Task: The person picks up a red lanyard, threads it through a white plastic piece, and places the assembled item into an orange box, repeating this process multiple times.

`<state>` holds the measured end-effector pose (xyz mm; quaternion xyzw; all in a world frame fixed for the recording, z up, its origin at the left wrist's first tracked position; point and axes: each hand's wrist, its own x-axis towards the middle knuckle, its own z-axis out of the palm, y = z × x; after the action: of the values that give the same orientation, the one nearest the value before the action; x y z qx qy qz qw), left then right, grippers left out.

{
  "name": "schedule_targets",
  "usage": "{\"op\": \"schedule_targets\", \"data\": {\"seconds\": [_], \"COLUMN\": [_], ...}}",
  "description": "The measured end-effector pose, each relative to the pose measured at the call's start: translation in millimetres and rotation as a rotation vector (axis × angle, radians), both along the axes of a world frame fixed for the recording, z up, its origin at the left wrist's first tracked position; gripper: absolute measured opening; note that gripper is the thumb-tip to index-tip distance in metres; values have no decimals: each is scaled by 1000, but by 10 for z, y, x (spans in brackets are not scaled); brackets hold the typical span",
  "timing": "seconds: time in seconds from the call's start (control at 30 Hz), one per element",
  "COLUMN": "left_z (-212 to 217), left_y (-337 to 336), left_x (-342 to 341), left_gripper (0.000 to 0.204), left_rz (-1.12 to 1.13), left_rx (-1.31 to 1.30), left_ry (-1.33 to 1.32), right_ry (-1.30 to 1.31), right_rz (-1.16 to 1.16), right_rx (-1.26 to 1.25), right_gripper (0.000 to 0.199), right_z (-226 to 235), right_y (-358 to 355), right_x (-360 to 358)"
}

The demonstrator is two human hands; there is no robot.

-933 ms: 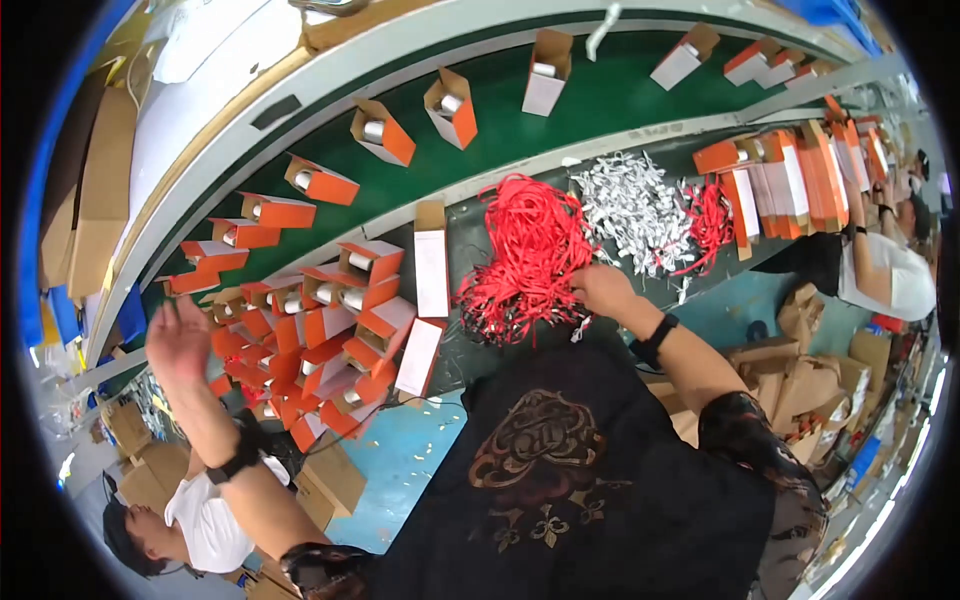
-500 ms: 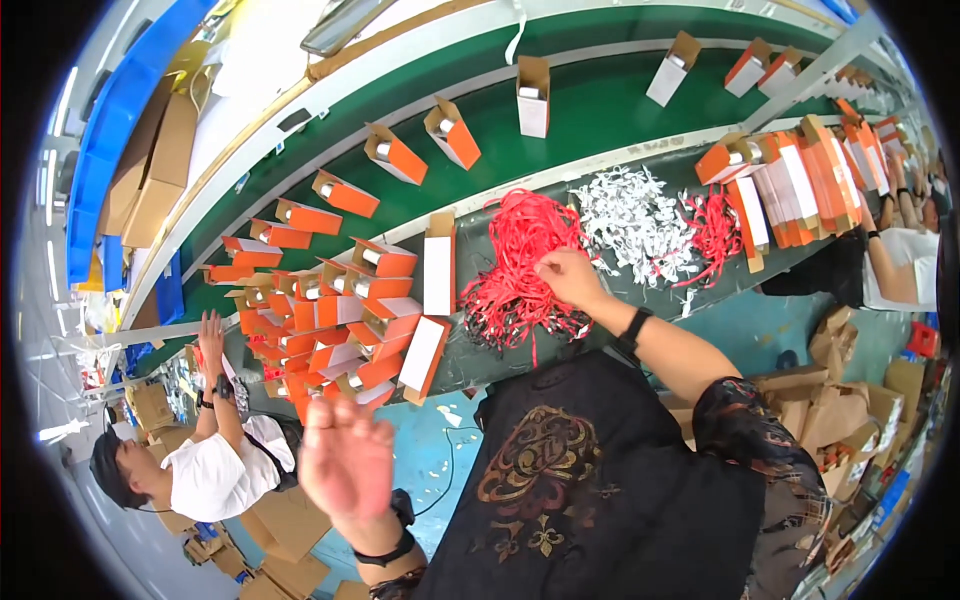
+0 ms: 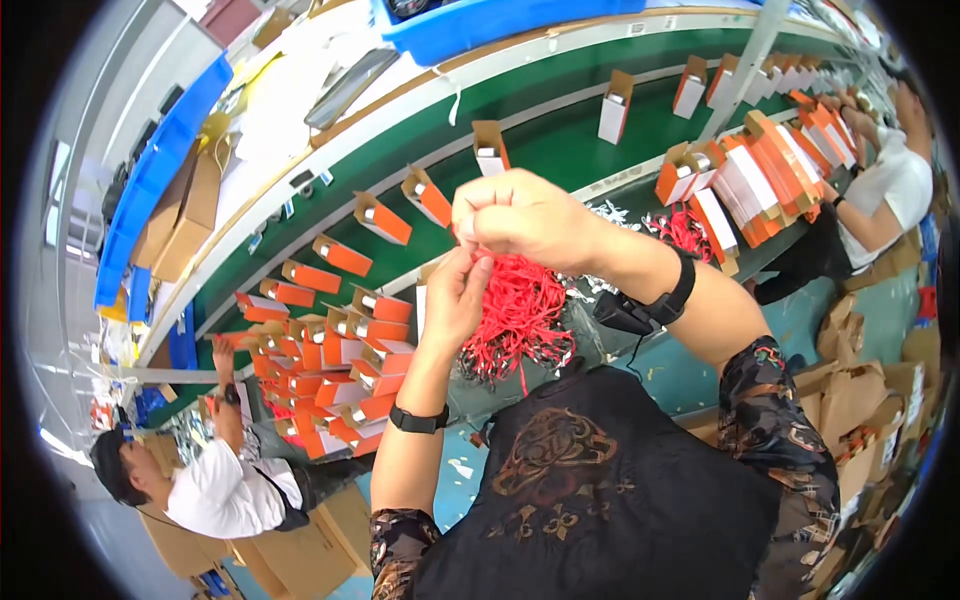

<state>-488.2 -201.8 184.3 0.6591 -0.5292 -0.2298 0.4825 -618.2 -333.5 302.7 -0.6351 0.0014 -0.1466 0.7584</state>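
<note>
My two hands meet above a heap of thin red straps (image 3: 525, 320) with dark ends, on the dark bench. My right hand (image 3: 530, 220) is closed in a fist, thumb side against the fingertips of my left hand (image 3: 455, 300). The left thumb and fingers are pinched together just under it. Whatever sits between the fingertips is too small and covered to make out. White tangled pieces (image 3: 608, 212) lie behind my right forearm, which hides most of them. Beyond them is a smaller red bunch (image 3: 685, 235).
Open orange-and-white boxes (image 3: 335, 370) crowd the bench at left; more boxes (image 3: 745, 175) stand at right. Single boxes (image 3: 382, 218) line the green conveyor belt (image 3: 560, 140). One co-worker (image 3: 225, 490) is at left, another (image 3: 880, 200) at right. Cartons (image 3: 840, 400) lie on the floor.
My right hand has risen off the red straps toward the conveyor side. My left hand, held up with its palm showing before, has come over to meet it and closed. The view has shifted.
</note>
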Motion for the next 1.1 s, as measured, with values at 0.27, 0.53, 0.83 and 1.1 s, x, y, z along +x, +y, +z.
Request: {"op": "schedule_targets", "data": {"seconds": [0.27,0.53,0.83,1.1], "left_z": [664,1291,336,-538], "left_y": [234,26,396,227], "left_x": [94,-317,471,-666], "left_gripper": [27,27,25,43], "left_rz": [-23,-183,-8,-227], "left_rx": [-458,-371,-425,-166], "left_ry": [606,1164,1720,1692], "right_ry": [46,-266,77,-322], "right_rz": [-253,56,-403,-760], "right_rx": [-115,171,88,24], "right_gripper": [9,65,31,45], "right_z": [-100,-1188,-930,-1129], "right_y": [-212,426,687,947], "right_x": [-625,-249,-477,54]}}
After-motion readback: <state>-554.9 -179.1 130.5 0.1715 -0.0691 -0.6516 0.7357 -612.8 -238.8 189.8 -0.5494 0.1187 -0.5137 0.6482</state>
